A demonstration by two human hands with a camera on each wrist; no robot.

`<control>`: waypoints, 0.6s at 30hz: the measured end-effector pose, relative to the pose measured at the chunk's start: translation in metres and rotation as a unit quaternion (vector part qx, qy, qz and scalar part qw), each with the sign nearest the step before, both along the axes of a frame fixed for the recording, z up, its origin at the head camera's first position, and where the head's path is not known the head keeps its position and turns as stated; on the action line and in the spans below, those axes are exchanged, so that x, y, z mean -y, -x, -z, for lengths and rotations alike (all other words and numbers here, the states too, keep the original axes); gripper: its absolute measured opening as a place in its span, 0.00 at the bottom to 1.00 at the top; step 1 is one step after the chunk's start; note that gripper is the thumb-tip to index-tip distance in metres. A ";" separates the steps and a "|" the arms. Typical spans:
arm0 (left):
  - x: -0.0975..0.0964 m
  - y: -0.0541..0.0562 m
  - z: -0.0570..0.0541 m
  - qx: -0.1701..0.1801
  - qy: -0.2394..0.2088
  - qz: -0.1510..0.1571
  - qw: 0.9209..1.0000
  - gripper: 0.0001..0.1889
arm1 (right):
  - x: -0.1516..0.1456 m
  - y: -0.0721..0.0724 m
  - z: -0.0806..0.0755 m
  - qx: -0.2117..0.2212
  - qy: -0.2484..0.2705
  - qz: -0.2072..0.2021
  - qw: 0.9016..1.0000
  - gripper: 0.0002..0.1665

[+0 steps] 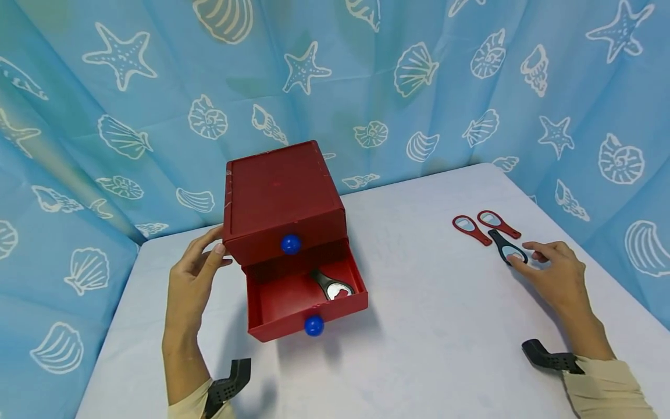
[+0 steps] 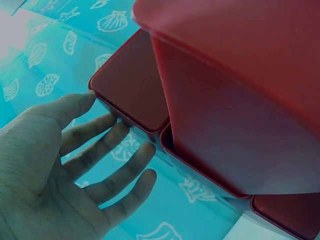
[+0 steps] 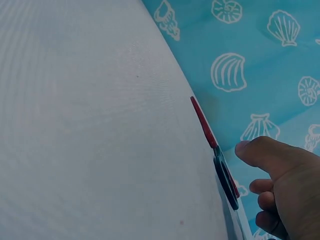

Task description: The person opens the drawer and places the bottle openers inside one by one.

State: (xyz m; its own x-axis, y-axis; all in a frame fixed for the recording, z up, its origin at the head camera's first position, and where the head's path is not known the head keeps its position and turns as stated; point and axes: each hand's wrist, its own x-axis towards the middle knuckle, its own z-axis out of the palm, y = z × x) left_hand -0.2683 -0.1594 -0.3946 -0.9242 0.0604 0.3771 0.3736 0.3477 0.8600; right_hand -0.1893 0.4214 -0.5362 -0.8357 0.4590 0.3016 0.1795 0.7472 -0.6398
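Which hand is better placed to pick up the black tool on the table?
Probably the right hand: it reaches right to the black tool. The left hand is across the table, beside the red drawer unit.

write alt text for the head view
A right hand reaches to a black opener beside two red openers on a white table. The left hand is at the side of a red box, whose open lower drawer holds another black opener.

"What's in the background?"
"A light blue curtain in soft folds, printed with white starfish, scallops and spiral shells."
"And below it?"
"A white table, the curtain bordering its far, left and right edges."
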 end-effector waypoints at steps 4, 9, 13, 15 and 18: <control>0.001 0.001 -0.001 -0.005 -0.004 0.006 1.000 0.22 | 0.001 -0.001 0.000 0.019 0.007 0.004 1.000 0.31; 0.002 0.002 0.001 -0.005 -0.009 0.009 1.000 0.22 | 0.000 -0.001 0.000 0.040 0.001 -0.005 0.999 0.34; 0.002 0.001 0.001 -0.002 -0.010 0.008 1.000 0.22 | -0.003 -0.001 0.003 0.051 -0.001 -0.014 0.999 0.37; 0.001 0.002 0.001 -0.002 -0.012 0.011 1.000 0.22 | -0.003 -0.001 0.004 0.053 -0.001 -0.014 0.998 0.37; 0.001 0.001 0.001 0.001 -0.013 0.008 1.000 0.22 | -0.003 0.000 0.004 0.062 -0.001 -0.013 0.998 0.38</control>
State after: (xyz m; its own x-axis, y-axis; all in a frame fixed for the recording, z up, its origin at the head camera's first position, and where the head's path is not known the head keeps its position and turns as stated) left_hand -0.2694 -0.1606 -0.3960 -0.9236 0.0660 0.3777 0.3781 0.3195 0.8689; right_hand -0.1889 0.4245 -0.5406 -0.8784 0.4360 0.1959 0.2379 0.7543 -0.6119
